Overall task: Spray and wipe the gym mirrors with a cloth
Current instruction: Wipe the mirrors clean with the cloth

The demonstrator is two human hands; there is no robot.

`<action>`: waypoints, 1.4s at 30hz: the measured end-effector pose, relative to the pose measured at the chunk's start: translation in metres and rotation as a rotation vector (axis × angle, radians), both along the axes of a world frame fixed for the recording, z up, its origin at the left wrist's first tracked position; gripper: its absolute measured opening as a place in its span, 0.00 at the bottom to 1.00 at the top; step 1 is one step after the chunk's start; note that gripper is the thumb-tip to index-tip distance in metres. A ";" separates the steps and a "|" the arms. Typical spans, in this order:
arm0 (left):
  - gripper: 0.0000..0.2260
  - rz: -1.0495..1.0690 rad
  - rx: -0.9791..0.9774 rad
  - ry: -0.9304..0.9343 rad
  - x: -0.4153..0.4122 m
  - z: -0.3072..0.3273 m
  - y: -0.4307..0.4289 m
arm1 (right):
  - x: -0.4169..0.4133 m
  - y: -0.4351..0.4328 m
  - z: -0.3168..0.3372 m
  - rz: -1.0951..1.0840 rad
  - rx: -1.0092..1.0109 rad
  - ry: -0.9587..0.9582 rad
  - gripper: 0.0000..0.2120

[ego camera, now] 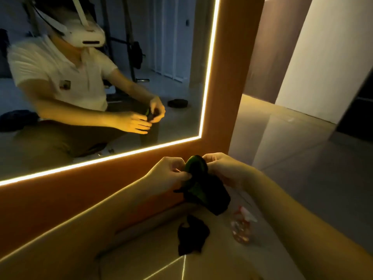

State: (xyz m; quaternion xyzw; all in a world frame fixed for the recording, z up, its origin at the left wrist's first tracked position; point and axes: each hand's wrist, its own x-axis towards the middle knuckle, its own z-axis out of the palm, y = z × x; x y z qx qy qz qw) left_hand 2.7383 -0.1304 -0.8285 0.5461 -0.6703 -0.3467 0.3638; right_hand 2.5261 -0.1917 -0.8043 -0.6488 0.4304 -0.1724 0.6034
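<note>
A large wall mirror [141,57] with a lit strip along its right and bottom edges fills the upper left. Below its lower right corner I hold a dark green-black cloth [203,190] in both hands. My left hand [171,172] pinches its left edge and my right hand [224,168] grips its top from the right. The cloth hangs bunched between them, just above the floor. A clear spray bottle [241,225] with a pale head lies on the floor to the right, beneath my right forearm.
A second dark cloth [191,235] lies crumpled on the floor under my hands. An orange panel [226,98] frames the mirror. Grey floor runs off to the right toward a white wall [323,57]. The mirror reflects a crouching person and gym gear.
</note>
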 end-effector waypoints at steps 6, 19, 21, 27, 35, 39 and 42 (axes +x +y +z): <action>0.01 0.124 0.250 0.079 -0.044 -0.057 -0.014 | -0.044 0.022 -0.059 -0.113 0.213 -0.078 0.18; 0.04 -0.013 0.647 -0.100 -0.134 -0.208 -0.036 | -0.103 0.025 -0.216 -0.254 0.152 0.429 0.12; 0.04 -0.012 0.669 -0.059 -0.134 -0.231 -0.036 | -0.107 0.023 -0.241 -0.300 0.179 0.430 0.11; 0.06 0.000 0.741 -0.039 -0.118 -0.293 -0.036 | -0.114 0.015 -0.306 -0.483 0.116 0.585 0.13; 0.28 -0.022 0.467 -0.809 -0.083 -0.372 -0.046 | -0.076 0.028 -0.349 -0.028 -0.158 0.953 0.23; 0.39 -0.089 0.568 -0.836 -0.079 -0.390 -0.051 | -0.050 0.028 -0.383 0.045 -0.103 0.850 0.28; 0.35 -0.092 0.609 -0.852 -0.073 -0.400 -0.054 | -0.037 0.020 -0.407 -0.124 0.076 0.701 0.26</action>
